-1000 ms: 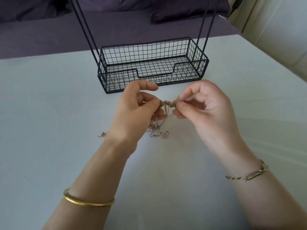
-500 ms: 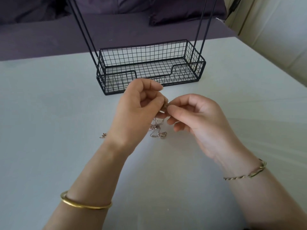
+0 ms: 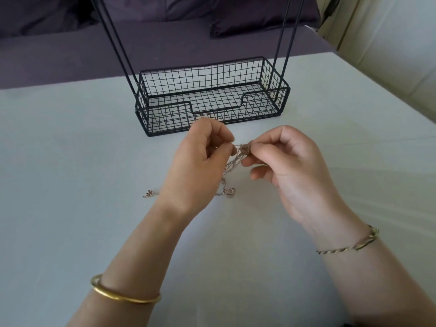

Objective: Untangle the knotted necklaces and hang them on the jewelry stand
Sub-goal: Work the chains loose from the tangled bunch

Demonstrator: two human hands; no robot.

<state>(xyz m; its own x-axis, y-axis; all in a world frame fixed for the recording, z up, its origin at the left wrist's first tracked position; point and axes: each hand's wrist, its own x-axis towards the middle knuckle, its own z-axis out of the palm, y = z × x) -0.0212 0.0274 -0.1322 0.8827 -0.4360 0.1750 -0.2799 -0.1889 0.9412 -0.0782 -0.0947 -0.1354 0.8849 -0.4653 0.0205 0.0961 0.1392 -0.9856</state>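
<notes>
A tangle of thin pale-gold necklaces (image 3: 238, 156) hangs between my two hands, a little above the white table (image 3: 70, 232). My left hand (image 3: 198, 166) pinches the knot from the left, and my right hand (image 3: 287, 166) pinches it from the right with thumb and forefinger. Loose chain trails down to a heart pendant (image 3: 230, 192) on the table. A small flower pendant (image 3: 149, 193) lies left of my left wrist. The black wire jewelry stand (image 3: 212, 100) stands just beyond my hands; its basket base holds nothing and its top is out of frame.
The stand's thin black uprights (image 3: 113, 41) rise at both ends of the basket. A dark purple sofa (image 3: 165, 31) runs behind the table. The table's right edge (image 3: 377, 90) slants past a cream surface. Bangles circle both wrists.
My hands have drawn slightly apart, stretching the knot between them, and the right hand has lifted. The view has shifted, so the stand sits lower in frame.
</notes>
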